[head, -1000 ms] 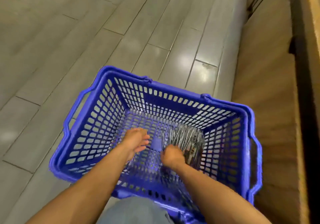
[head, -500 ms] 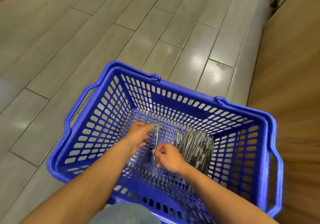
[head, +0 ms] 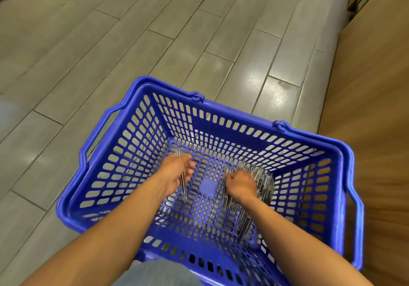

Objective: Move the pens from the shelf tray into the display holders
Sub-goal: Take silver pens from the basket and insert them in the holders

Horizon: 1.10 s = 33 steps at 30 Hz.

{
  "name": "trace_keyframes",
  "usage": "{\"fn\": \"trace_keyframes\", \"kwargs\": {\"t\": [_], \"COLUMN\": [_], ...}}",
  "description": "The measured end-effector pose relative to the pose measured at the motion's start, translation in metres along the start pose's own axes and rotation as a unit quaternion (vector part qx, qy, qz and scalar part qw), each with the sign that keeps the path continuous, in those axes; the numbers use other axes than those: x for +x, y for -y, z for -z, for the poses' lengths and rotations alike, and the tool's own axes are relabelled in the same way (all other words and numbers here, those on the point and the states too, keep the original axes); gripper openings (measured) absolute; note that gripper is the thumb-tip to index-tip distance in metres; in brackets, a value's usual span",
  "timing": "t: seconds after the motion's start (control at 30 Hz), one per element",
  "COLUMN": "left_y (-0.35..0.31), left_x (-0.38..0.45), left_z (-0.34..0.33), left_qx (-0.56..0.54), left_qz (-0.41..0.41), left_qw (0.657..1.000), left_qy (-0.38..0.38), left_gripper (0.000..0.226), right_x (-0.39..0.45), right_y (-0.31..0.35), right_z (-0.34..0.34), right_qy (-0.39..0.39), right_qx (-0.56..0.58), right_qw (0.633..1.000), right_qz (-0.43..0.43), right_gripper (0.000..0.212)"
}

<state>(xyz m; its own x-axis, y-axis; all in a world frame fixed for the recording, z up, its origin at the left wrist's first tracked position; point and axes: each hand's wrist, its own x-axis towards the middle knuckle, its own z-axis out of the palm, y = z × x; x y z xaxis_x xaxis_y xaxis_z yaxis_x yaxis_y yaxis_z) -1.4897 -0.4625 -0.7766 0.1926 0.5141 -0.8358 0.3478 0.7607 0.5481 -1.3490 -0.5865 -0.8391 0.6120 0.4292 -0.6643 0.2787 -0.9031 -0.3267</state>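
Hands inside blue basket (head: 327, 144) on grey floor (head: 110, 53); left hand (head: 177, 173) closed around clear pen (head: 182, 181); right hand (head: 241, 185) curled over pile of pens (head: 262, 180) on basket's bottom

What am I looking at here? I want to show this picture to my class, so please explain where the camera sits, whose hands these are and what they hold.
There is no machine. A person wears a wide-angle camera on the head, looking down at their own bare arms. A blue plastic basket stands on a grey tiled floor. The left hand holds a clear pen. The right hand rests on a pile of similar pens in the basket's right part. No display holders are in view.
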Motion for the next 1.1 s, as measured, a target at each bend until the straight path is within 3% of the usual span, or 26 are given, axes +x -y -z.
{"fn": "trace_keyframes", "kwargs": {"t": [0.1, 0.27, 0.43, 0.53, 0.67, 0.77, 0.87, 0.9, 0.97, 1.03, 1.1], "left_y": [-0.001, 0.0, 0.0, 0.0, 0.001, 0.001, 0.002, 0.002, 0.002, 0.001, 0.002], "left_x": [0.0, 0.002, 0.002, 0.004, 0.004, 0.003, 0.003, 0.004, 0.006, 0.008, 0.009], "left_z": [0.0, 0.001, 0.001, 0.0, -0.003, -0.005, -0.005, -0.004, -0.002, -0.001, 0.0], "left_qx": [-0.01, -0.012, -0.004, -0.003, 0.0, 0.004, 0.002, -0.003, -0.022, -0.025, -0.023], "left_qz": [-0.004, -0.004, 0.0, -0.001, -0.002, 0.003, 0.011, 0.012, 0.004, -0.008, -0.013], "left_qw": [1.0, 1.0, 1.0, 1.0, 0.999, 0.997, 0.997, 0.998, 0.999, 1.0, 1.0], "left_qy": [0.002, 0.002, -0.001, 0.003, 0.034, 0.079, 0.076, 0.059, 0.027, 0.008, 0.005], "left_gripper": [0.016, 0.019, 0.02, 0.02, 0.031, 0.032, 0.015, 0.012, 0.008, 0.01, 0.012], "right_x": [0.009, 0.011, 0.004, -0.013, -0.039, -0.052, -0.055, -0.052, -0.039, -0.021, -0.008], "right_y": [-0.005, -0.002, -0.002, 0.005, 0.027, 0.043, 0.045, 0.042, 0.034, 0.019, 0.003], "right_z": [-0.004, -0.01, -0.004, 0.001, 0.006, 0.0, -0.008, -0.01, -0.013, -0.017, -0.023], "right_qy": [-0.03, -0.029, 0.014, 0.092, 0.172, 0.212, 0.239, 0.235, 0.178, 0.086, 0.024], "right_qx": [-0.08, -0.115, -0.026, 0.095, 0.195, 0.21, 0.263, 0.273, 0.227, 0.098, -0.017], "right_qw": [0.996, 0.991, 0.996, 0.991, 0.953, 0.931, 0.906, 0.906, 0.94, 0.985, 0.998], "right_qz": [-0.04, -0.053, -0.086, -0.008, 0.157, 0.211, 0.228, 0.222, 0.183, 0.115, 0.058], "right_gripper": [0.03, 0.025, 0.018, 0.021, 0.009, 0.016, 0.018, 0.022, 0.03, 0.024, 0.02]}}
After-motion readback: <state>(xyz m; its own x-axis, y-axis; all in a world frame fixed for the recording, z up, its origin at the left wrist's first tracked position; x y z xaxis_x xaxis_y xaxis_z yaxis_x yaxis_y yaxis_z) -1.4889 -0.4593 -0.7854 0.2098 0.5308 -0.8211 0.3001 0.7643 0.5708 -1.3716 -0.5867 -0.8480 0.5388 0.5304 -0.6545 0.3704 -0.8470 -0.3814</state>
